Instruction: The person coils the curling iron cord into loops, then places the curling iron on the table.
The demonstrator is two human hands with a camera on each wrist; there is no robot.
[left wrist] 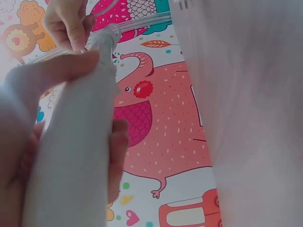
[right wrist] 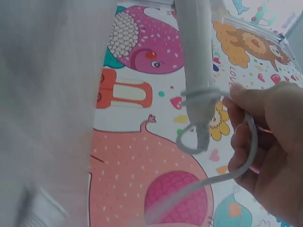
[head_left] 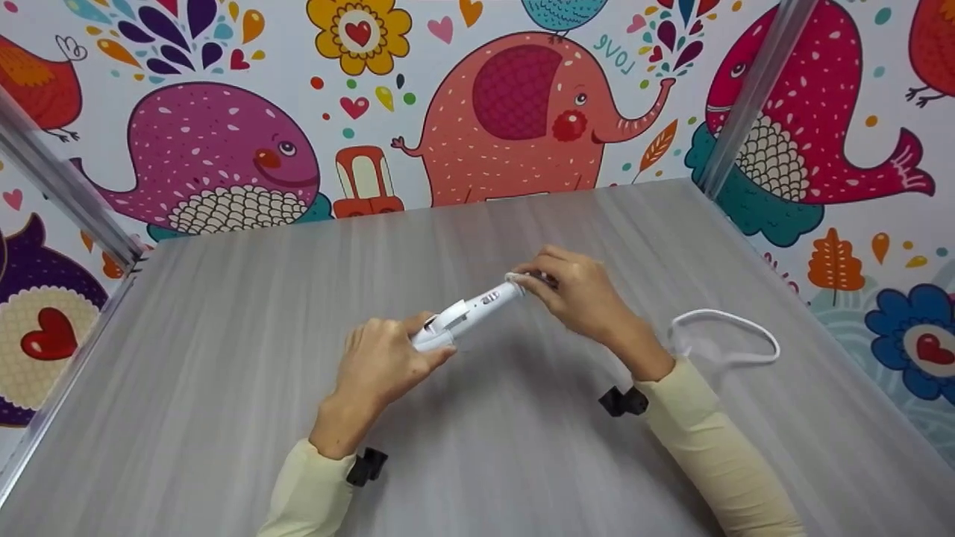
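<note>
Head view, and there it was: the white appliance (head_left: 477, 317) held slantwise over the grey table (head_left: 224, 373), the left hand's (head_left: 384, 354) fingers clamped round its near end, the right hand (head_left: 586, 294) up at the far tip! The right wrist view told more: thumb and fingers pinched the white cord (right wrist: 213, 179), which crossed round the body near that tip; winding looked like the step in hand, and another turn seemed to call for a steady left grip and a snug right-hand pull
</note>
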